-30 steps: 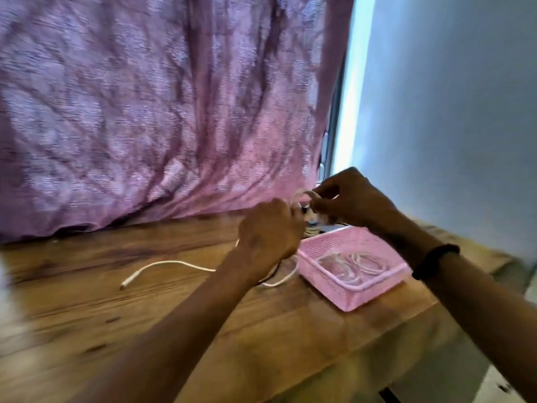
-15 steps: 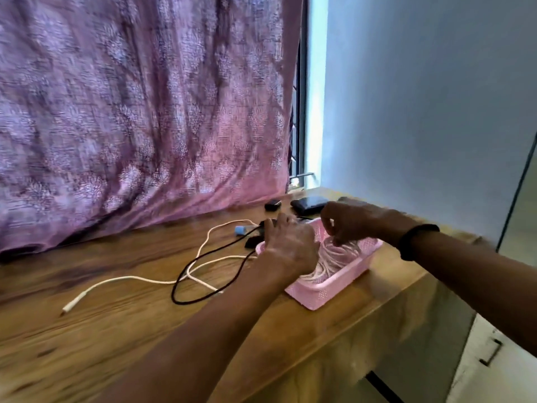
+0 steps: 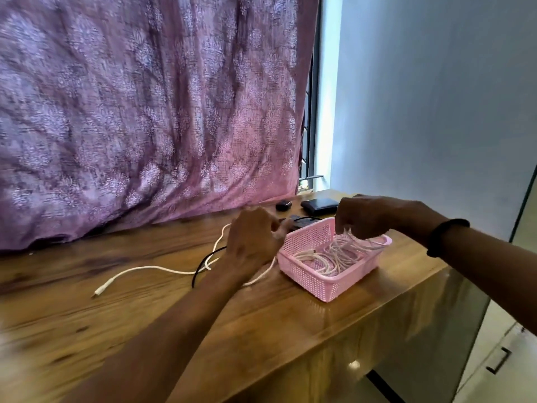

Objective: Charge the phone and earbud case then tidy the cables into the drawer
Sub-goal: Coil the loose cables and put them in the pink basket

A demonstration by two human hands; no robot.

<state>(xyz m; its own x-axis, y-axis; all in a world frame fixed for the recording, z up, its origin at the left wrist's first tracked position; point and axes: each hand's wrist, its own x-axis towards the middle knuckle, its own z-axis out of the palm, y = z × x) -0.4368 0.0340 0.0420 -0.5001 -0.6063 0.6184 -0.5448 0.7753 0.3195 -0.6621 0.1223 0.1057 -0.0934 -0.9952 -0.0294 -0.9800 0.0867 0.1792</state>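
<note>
right now your right hand (image 3: 367,218) hovers over the far side of the pink basket (image 3: 325,286), fingers curled down and pinching loops of white cable (image 3: 334,254) that coil inside it. your left hand (image 3: 252,239) sits just left of the basket with fingers curled; whether it grips anything you cannot tell from this side. a loose white cable (image 3: 151,269) trails left across the wooden worktop (image 3: 116,315), crossed by a black cable (image 3: 203,263). far behind the basket lie a dark wallet-like case (image 3: 319,205) and a small black earbud case (image 3: 283,205), near the purple curtain (image 3: 145,112).
</note>
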